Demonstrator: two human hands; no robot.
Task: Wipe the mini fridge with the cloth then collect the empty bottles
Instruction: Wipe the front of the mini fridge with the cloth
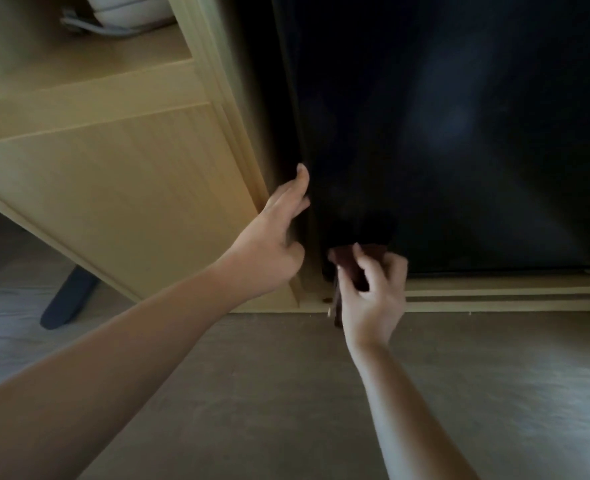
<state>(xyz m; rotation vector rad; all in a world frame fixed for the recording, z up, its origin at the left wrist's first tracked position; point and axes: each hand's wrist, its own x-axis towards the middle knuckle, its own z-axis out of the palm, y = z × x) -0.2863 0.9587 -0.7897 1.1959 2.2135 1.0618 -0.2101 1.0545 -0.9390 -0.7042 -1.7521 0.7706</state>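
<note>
- A person reaches with both arms toward the lower left corner of a glossy black mini fridge (pixel 459 133) built into a pale wooden cabinet (pixel 113 188).
- The left hand (pixel 276 237) lies with fingers (pixel 298 188) straight and loosely spread along the door's left edge, touching it where it meets the cabinet frame.
- The right hand (pixel 373 292) has its fingers curled round a dark reddish-brown cloth (pixel 347 268), bunched against the foot of the door just above the grey floor (pixel 286 375).
- The likely risk: a cloth bunched this tightly would cover little of the door on each pass and leave smears on the gloss. If the left fingers tug the edge, the door may swing into the wiping hand.
- No bottles show in this view.
</note>
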